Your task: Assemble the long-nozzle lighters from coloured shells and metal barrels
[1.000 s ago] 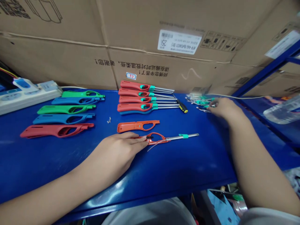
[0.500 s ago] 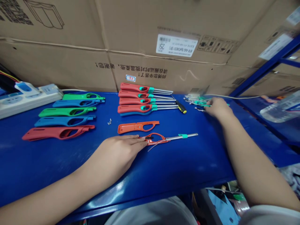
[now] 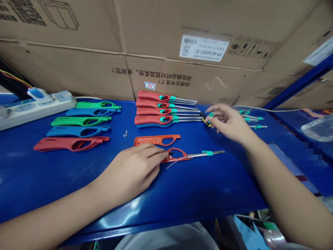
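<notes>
Covering the handle of an open orange lighter half (image 3: 184, 156), the left hand (image 3: 136, 165) keeps its fingers close together; its underside is hidden, so cannot tell whether it pinches. The lighter half lies on the blue surface (image 3: 187, 198), near centre, with a metal tube (image 3: 198, 155) pointing right, 1 teal collar (image 3: 207, 153) on the tube and a thin pale wire at the frame. Right hand (image 3: 226, 121): raised, thumb and forefinger pinching 1 small teal part (image 3: 211, 115). Screwdriver (image 3: 203, 118), black and yellow, partly hidden behind those fingers; contact cannot be told. Teal-fitted tube pieces (image 3: 253, 119) lie right of this hand. Just beyond the left hand: 1 orange shell (image 3: 156, 140). Farther back: 4 red-handled lighters (image 3: 151, 111) in a row, tubes rightward. At left: 5 shells (image 3: 79, 131), 2 green, 2 blue, 1 red; small metal bits (image 3: 125, 133) to their right.
</notes>
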Available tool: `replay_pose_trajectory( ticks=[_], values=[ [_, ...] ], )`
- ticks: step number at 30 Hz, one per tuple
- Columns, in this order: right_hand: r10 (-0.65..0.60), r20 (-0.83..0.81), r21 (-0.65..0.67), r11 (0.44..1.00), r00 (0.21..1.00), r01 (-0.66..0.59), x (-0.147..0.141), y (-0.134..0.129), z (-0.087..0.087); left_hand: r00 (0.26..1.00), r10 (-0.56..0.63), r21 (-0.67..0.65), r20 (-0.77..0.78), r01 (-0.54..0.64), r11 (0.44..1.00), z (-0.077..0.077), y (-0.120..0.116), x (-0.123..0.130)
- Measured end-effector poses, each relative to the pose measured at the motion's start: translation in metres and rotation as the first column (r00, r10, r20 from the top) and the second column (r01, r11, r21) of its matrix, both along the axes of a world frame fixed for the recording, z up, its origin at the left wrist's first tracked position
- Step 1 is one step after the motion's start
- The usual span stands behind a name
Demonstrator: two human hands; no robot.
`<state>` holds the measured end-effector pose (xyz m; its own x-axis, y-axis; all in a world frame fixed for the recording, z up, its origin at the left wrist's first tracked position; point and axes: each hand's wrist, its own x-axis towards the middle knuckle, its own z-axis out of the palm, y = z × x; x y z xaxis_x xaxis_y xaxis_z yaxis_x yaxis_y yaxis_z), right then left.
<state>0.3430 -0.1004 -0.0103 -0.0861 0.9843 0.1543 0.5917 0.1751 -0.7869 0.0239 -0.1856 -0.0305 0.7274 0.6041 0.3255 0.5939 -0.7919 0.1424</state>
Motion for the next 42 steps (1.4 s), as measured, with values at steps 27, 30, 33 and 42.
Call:
replay_pose_trajectory(
  ticks=[27,30,33,42],
  values=[
    [0.492,0.365,0.088,0.827,0.791,-0.555,-0.014,-0.015,-0.006,1.0,0.01,-0.076,0.027,-0.008,0.997,0.002,0.005,0.002],
    [0.568,0.374,0.013,0.787,0.733,-0.616,-0.014,-0.015,-0.003,1.0,0.014,-0.077,0.027,-0.011,0.997,0.002,0.005,0.002],
    [0.528,0.36,-0.053,0.835,0.769,-0.548,-0.019,-0.016,-0.01,1.0,0.016,-0.083,0.023,-0.014,0.996,0.001,0.005,0.002],
    [0.323,0.305,-0.072,0.946,0.896,-0.316,-0.028,-0.015,-0.021,1.0,0.019,-0.092,0.025,-0.017,0.996,0.001,0.005,0.001]
  ],
)
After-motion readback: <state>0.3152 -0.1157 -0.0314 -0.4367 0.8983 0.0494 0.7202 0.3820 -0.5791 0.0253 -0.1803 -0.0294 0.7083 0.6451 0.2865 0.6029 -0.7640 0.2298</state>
